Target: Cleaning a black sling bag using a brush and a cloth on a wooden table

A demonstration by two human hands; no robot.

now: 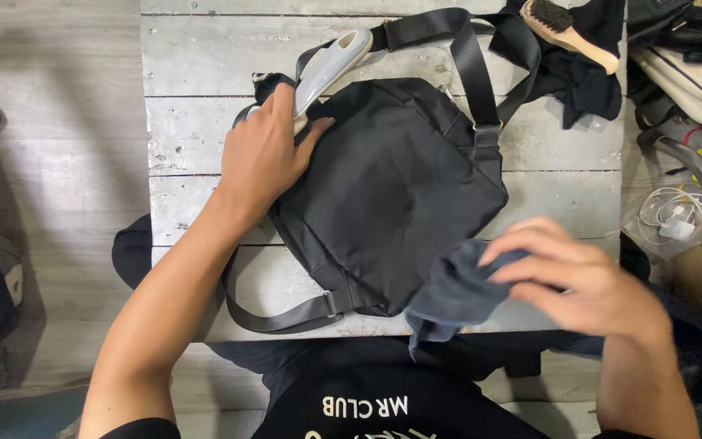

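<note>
Nearest me, my right hand [587, 280] is curled around a dark blue-grey cloth [452, 293], fingers pinching it at the lower right corner of the black bag [392, 195]. The bag lies flat on the white plank table [197, 122], 1 strap looping off its near edge. My left hand [266, 154] presses on the bag's upper left corner, fingers loosely closed on a grey handled tool [331, 65]. Farther back, a wooden brush [566, 28] rests on black fabric [582, 77].

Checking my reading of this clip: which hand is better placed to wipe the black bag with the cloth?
Right hand: it holds the cloth at the bag. The left hand is on the bag's top.
</note>
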